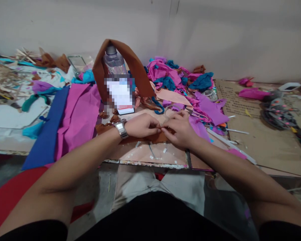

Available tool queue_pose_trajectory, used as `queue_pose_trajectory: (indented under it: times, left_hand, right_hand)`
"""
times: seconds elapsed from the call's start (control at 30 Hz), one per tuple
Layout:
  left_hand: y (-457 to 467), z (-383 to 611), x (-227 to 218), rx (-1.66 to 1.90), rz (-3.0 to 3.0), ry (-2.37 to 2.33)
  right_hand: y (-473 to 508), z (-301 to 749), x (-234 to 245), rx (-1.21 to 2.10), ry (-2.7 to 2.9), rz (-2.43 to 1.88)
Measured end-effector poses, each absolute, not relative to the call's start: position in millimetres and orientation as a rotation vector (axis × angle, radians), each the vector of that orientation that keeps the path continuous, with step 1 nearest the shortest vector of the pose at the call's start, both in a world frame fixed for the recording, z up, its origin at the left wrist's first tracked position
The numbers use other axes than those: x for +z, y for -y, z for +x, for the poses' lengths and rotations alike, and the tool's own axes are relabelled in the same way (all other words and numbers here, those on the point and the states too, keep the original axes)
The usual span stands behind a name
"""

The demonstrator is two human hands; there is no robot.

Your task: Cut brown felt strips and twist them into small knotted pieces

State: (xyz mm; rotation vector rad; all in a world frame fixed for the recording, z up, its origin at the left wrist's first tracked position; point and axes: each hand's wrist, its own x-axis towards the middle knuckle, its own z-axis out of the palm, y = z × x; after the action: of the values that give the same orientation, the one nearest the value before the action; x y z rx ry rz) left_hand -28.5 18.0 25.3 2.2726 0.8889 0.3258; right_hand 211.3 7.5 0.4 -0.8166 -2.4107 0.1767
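Observation:
A strip of brown crepe-like sheet (150, 138) lies at the table's front under both hands. My left hand (146, 125), with a metal watch (120, 129) at the wrist, pinches the strip's upper edge. Close against it, my right hand (178, 130) has thumb and fingertips closed on the same brown sheet. The fingertips of the two hands nearly touch, and they hide whatever small part lies between them. Just behind stands a phone (120, 93) with a blurred-out screen, leaning near a clear plastic bottle (114, 62). A long brown strip (137, 68) is draped over the bottle.
Pink sheets (77, 113) and a blue sheet (50, 124) hang over the front edge at left. Green-handled pliers (31, 102) lie farther left. Crumpled pink, purple and teal scraps (165, 72) are heaped behind. Flat cardboard (251, 134) covers the right side, bearing a dark, cluttered tray (278, 113).

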Motion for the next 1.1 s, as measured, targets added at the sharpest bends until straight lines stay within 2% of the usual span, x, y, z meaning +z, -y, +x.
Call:
queue_pose_trajectory:
  times: [0.93, 1.1]
  left_hand:
    - [-24.2, -30.2, 18.5, 0.444, 2.011, -0.869]
    - [-23.2, -30.1, 19.4, 0.424, 2.015, -0.873]
  right_hand:
    - [-8.9, 214.9, 0.7, -0.063, 2.363, -0.627]
    - [-9.0, 214.3, -0.3, -0.019, 2.351, -0.672]
